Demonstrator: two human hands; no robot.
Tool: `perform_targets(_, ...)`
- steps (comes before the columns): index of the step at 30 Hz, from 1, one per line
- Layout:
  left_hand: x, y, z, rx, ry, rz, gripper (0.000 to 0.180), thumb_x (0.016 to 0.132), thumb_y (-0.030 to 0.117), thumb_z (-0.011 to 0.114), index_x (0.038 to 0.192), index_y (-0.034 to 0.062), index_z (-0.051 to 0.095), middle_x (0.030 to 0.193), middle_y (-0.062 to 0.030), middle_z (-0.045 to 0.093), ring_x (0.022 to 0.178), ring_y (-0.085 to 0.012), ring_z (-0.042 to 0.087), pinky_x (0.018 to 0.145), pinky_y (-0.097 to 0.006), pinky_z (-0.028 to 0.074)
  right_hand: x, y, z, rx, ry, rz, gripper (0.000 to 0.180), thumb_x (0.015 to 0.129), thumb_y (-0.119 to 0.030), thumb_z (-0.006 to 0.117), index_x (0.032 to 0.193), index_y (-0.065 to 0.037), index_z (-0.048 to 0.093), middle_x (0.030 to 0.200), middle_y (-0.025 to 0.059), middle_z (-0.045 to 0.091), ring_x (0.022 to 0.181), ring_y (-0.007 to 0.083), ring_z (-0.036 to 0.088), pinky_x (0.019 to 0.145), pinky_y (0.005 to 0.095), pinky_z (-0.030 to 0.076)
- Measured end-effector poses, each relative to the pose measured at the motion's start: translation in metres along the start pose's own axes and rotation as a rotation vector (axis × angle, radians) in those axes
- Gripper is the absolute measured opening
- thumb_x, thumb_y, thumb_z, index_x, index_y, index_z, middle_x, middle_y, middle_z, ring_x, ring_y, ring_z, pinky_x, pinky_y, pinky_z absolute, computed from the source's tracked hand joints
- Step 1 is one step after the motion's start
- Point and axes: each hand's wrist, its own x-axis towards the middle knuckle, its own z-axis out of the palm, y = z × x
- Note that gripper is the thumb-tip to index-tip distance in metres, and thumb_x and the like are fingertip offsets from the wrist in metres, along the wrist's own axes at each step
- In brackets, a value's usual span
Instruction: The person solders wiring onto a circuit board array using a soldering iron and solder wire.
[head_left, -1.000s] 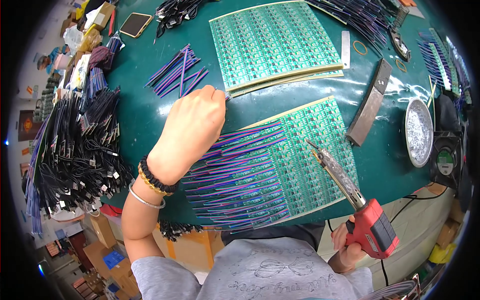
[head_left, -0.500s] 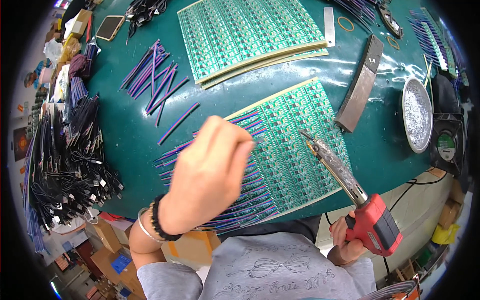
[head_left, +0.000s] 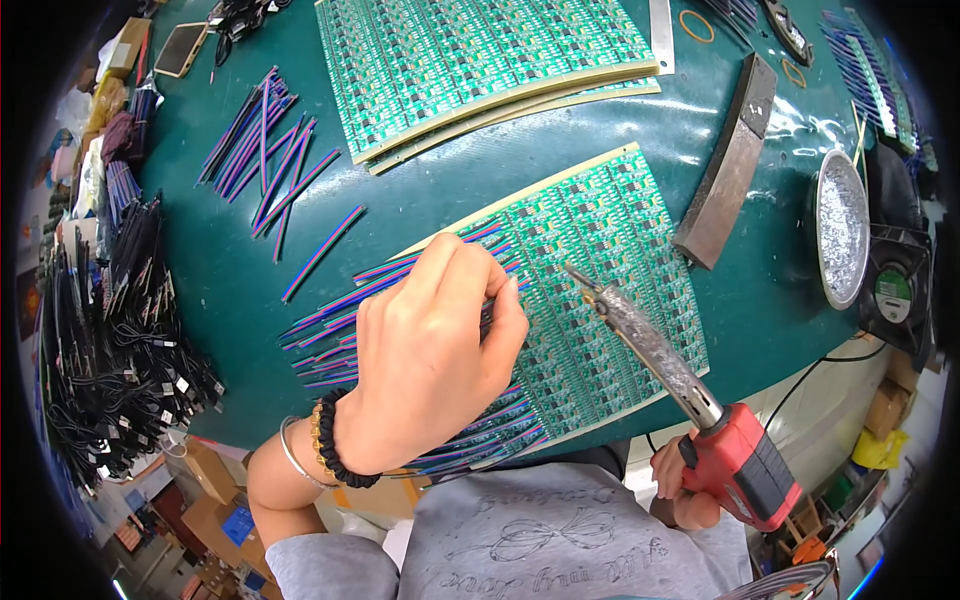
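Note:
My left hand [head_left: 430,345] is closed in a pinch over the near circuit board panel [head_left: 610,270], at the ends of its wires. What the fingers hold is hidden beneath them. Rows of purple, blue and red ribbon wires [head_left: 325,325] lie across the panel's left part and stick out past its edge. My right hand [head_left: 685,490] is wrapped around the red and black handle of a soldering gun [head_left: 745,465]. Its metal barrel slants up to the left, the tip above the middle of the panel, a short way right of my left fingers.
A stack of circuit board panels [head_left: 480,70] lies behind. Loose ribbon wires [head_left: 265,150] are at left, near a phone [head_left: 182,50] and a heap of black cables [head_left: 130,340]. At right are a dark metal bar [head_left: 725,165], a silvery bowl [head_left: 842,230] and a small fan [head_left: 893,290].
The view has shifted slightly. My left thumb has moved to the right, nearer the wire ends. The soldering gun's tip has moved left over the panel, closer to my left hand.

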Motion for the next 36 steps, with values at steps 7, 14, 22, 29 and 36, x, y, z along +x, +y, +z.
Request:
perform_targets(7, 0.002, 0.0, 0.0, 0.014, 0.011, 0.015, 0.015, 0.079, 0.002, 0.07, 0.078, 0.0039, 0.054, 0.073, -0.0116, 0.054, 0.056, -0.0316, 0.058, 0.048, -0.041, 0.044, -0.004, 0.008, 0.0, 0.001, 0.039, -0.005, 0.075, 0.081, -0.076, 0.056, 0.086, -0.001, 0.06, 0.054, -0.0001, 0.054, 0.043, 0.0144, 0.05, 0.045, 0.0292, 0.043)
perform_targets(14, 0.002, -0.001, 0.002, 0.017, 0.017, 0.022, 0.016, 0.078, 0.002, 0.069, 0.077, 0.0044, 0.053, 0.072, -0.0117, 0.053, 0.055, -0.0315, 0.058, 0.047, -0.042, 0.044, 0.001, -0.025, -0.012, 0.246, -0.036, 0.504, 0.057, 0.056, -0.049, 0.095, 0.078, -0.004, 0.067, 0.076, 0.0006, 0.065, 0.063, 0.0107, 0.058, 0.06, 0.0268, 0.044)
perform_targets(22, 0.003, 0.001, 0.001, 0.025, 0.01, 0.018, 0.015, 0.078, -0.001, 0.07, 0.077, 0.0023, 0.054, 0.072, -0.0106, 0.054, 0.056, -0.0261, 0.058, 0.049, -0.037, 0.045, 0.012, -0.008, -0.034, -0.002, -0.414, 0.075, 0.053, 0.087, -0.054, 0.069, 0.073, -0.004, 0.057, 0.065, 0.005, 0.061, 0.057, 0.0186, 0.061, 0.055, 0.0327, 0.053)
perform_targets(29, 0.001, -0.004, 0.0, 0.03, 0.02, 0.048, 0.017, 0.078, 0.002, 0.07, 0.078, 0.0047, 0.053, 0.072, -0.0112, 0.052, 0.053, -0.0303, 0.057, 0.046, -0.041, 0.044, -0.019, 0.007, -0.045, 0.198, -0.345, 0.349, 0.058, 0.082, -0.062, 0.07, 0.07, -0.007, 0.059, 0.066, 0.0051, 0.062, 0.059, 0.0187, 0.062, 0.058, 0.0329, 0.053)
perform_targets(36, 0.0, -0.004, 0.003, 0.046, 0.021, 0.059, 0.018, 0.079, 0.003, 0.07, 0.079, 0.0051, 0.053, 0.074, -0.0106, 0.053, 0.053, -0.0289, 0.058, 0.046, -0.04, 0.045, 0.001, -0.017, -0.011, -0.154, -0.092, 0.123, 0.059, 0.083, -0.064, 0.068, 0.066, -0.009, 0.056, 0.059, 0.0026, 0.058, 0.053, 0.0163, 0.059, 0.055, 0.0309, 0.052)
